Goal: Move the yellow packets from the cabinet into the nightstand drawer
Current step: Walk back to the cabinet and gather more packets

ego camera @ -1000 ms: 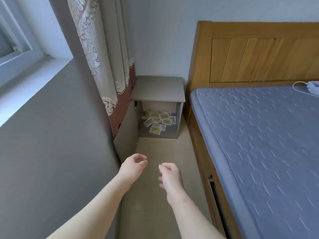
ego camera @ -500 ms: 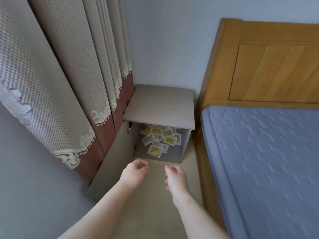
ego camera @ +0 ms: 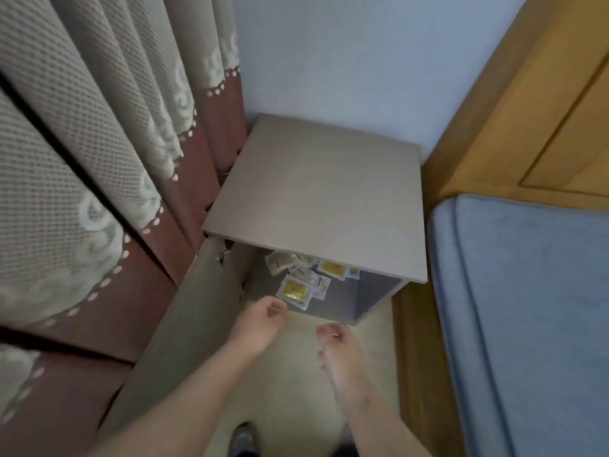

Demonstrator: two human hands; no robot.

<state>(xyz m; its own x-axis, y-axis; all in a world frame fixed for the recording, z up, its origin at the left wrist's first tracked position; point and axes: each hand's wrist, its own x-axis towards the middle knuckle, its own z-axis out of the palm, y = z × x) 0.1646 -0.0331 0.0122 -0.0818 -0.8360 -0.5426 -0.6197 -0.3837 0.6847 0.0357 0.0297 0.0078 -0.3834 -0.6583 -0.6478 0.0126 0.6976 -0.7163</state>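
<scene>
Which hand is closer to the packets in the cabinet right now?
Left. The left hand is just in front of the packets, almost touching the front one; the right hand is further back, off to their right.

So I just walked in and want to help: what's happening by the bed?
A person stands at the small cabinet beside the bed, its door swung open. Yellow packets lie heaped inside. The left hand, close to the front packet, and the right hand reach toward them, both empty.
</scene>
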